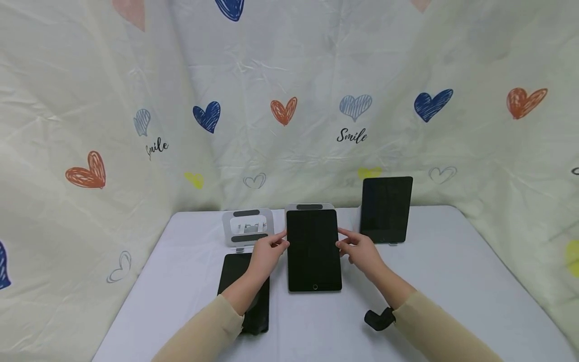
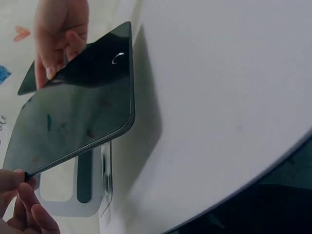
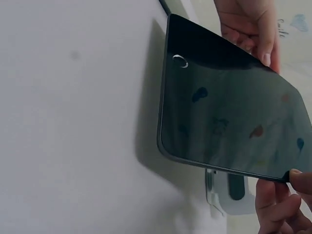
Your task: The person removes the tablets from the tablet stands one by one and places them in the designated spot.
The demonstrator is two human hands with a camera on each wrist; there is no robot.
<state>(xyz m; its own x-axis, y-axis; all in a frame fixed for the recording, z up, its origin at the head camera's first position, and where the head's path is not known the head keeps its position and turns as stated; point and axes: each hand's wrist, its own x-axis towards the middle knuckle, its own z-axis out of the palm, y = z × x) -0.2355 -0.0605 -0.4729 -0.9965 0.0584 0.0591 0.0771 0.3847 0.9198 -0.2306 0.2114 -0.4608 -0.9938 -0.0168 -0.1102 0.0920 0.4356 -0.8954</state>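
Note:
Between both hands a black tablet point(image 1: 313, 251) is held upright, its round button at the bottom. My left hand point(image 1: 267, 254) pinches its left edge between thumb and fingers. On the opposite edge, my right hand point(image 1: 360, 253) pinches it the same way. Behind the tablet, the top of a grey tablet stand point(image 1: 294, 206) shows; most of it is hidden in the head view. In the left wrist view, the tablet point(image 2: 92, 112) tilts in front of that stand point(image 2: 85, 180), with a shadow on the table. The right wrist view shows a gap between its lower end and the tabletop.
Left of the held tablet stands a bare grey stand point(image 1: 228, 229) with dark pads. A second black tablet point(image 1: 232, 269) lies before it, partly under my left forearm. A third tablet point(image 1: 386, 208) leans on a stand at the right. White cloth covers the table point(image 1: 452, 281); a heart-printed curtain hangs behind.

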